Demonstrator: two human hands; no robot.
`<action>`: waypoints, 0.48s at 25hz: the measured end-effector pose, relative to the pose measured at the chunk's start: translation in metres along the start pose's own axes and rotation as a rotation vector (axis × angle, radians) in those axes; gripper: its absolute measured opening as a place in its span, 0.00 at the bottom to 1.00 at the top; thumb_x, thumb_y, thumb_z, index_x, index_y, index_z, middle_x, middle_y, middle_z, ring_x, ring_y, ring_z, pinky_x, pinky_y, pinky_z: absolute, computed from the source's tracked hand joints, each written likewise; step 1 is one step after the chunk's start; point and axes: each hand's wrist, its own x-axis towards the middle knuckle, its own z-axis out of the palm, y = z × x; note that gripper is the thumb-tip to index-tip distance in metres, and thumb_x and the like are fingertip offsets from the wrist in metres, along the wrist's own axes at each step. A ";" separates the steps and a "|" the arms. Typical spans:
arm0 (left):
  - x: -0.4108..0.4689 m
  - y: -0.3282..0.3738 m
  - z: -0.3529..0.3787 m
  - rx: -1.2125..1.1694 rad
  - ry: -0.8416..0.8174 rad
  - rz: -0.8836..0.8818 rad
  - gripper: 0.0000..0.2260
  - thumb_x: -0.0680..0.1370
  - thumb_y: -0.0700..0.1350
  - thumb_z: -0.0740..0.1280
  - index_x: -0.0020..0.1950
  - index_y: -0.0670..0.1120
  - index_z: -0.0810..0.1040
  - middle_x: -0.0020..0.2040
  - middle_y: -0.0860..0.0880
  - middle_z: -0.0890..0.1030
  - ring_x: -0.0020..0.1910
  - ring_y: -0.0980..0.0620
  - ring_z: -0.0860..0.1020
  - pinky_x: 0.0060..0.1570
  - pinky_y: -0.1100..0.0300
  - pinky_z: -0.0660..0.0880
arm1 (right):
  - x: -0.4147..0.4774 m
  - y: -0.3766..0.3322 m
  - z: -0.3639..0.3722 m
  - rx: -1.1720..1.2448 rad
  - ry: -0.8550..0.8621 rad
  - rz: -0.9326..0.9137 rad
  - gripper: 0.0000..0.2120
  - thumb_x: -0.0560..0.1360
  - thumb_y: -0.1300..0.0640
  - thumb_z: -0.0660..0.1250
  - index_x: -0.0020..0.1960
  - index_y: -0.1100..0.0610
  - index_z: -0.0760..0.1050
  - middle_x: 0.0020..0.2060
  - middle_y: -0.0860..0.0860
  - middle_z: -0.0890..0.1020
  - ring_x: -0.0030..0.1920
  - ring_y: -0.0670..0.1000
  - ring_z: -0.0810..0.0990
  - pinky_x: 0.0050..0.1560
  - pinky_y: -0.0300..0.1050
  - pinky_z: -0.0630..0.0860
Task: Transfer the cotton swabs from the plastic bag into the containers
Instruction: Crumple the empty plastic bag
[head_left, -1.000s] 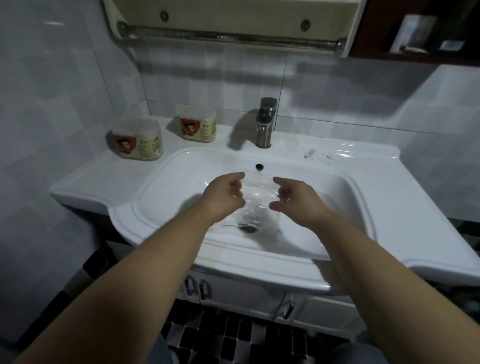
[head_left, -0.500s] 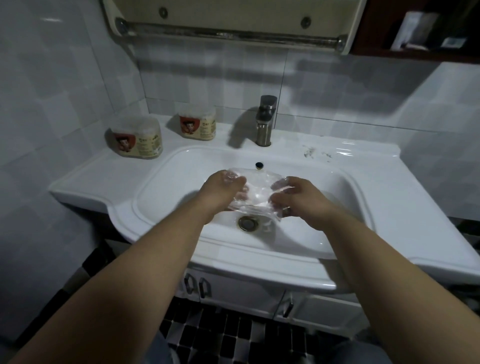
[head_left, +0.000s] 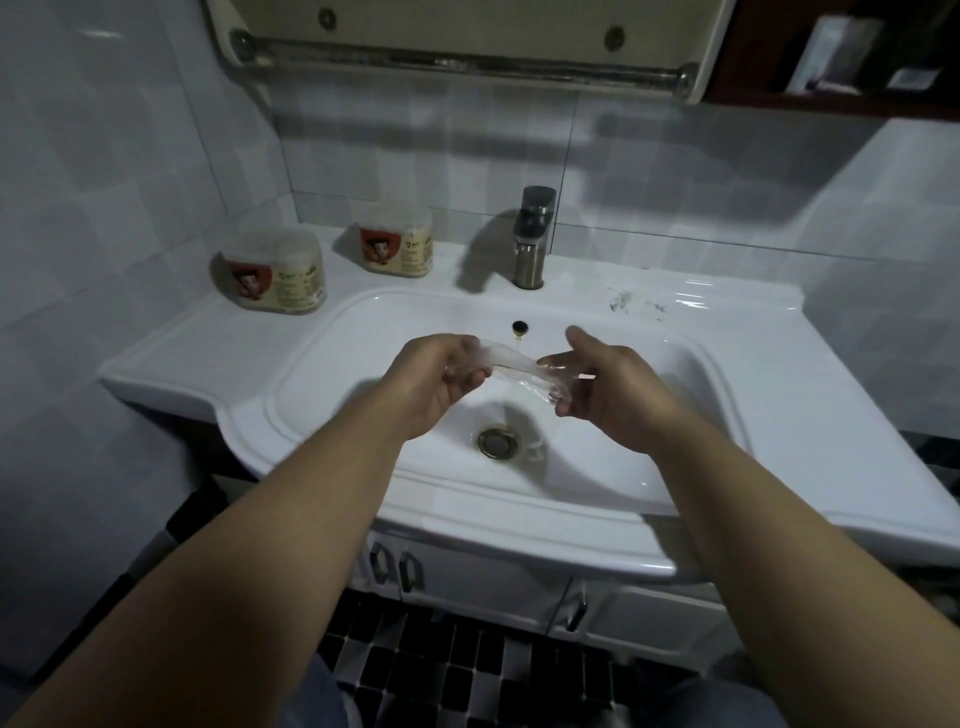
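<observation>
- Vs 0.5 s ago: hands had moved apart. The plastic bag (head_left: 511, 366), then a crumpled flat sheet between close-set hands, was now drawn out into a narrow twisted strip spanning the gap.
- L hand (head_left: 441, 374): fingers curled round the bag's L end, firm grip.
- R hand (head_left: 608, 387): held the bag's lower R end among loosely curled fingers, w/ thumb lifted clear and pointing up.
- Bag position: in the air over the sink (head_left: 363, 332) basin, above and behind the drain (head_left: 497, 441), in front of the tap (head_left: 532, 239). It touched nothing but the hands.
- No cotton swabs visible inside the bag; the film looked clear and limp throughout.
- Near container (head_left: 278, 278) and far container (head_left: 397, 248) sat unmoved on the counter's back-L corner, well apart from the hands. Lids appeared on; contents too dim to confirm.
- Judgement: bag prob. empty, so transfer prob. finished or nearly so. The stretching looked like wringing or collapsing the bag for disposal, not opening it.
- Risk: if any swab was left in a fold, it would drop into the wet basin.
</observation>
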 end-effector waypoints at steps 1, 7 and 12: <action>0.000 0.000 0.000 -0.032 -0.019 -0.001 0.08 0.80 0.36 0.65 0.42 0.41 0.77 0.42 0.43 0.79 0.34 0.49 0.79 0.32 0.65 0.78 | 0.000 0.002 0.000 -0.096 0.006 -0.029 0.11 0.81 0.59 0.68 0.48 0.67 0.82 0.39 0.60 0.81 0.31 0.55 0.78 0.34 0.46 0.77; 0.004 -0.013 -0.004 0.302 -0.071 0.070 0.11 0.77 0.30 0.70 0.55 0.42 0.77 0.49 0.41 0.79 0.40 0.49 0.80 0.41 0.64 0.80 | 0.000 0.009 0.001 -0.269 0.015 -0.028 0.15 0.75 0.75 0.67 0.59 0.66 0.80 0.45 0.60 0.80 0.34 0.54 0.78 0.37 0.42 0.79; 0.003 -0.020 -0.002 0.542 -0.043 0.085 0.06 0.78 0.31 0.67 0.46 0.41 0.80 0.44 0.41 0.81 0.36 0.46 0.84 0.41 0.59 0.82 | 0.001 0.009 -0.001 -0.385 0.027 -0.016 0.13 0.75 0.76 0.66 0.41 0.63 0.84 0.38 0.61 0.82 0.33 0.54 0.79 0.33 0.39 0.77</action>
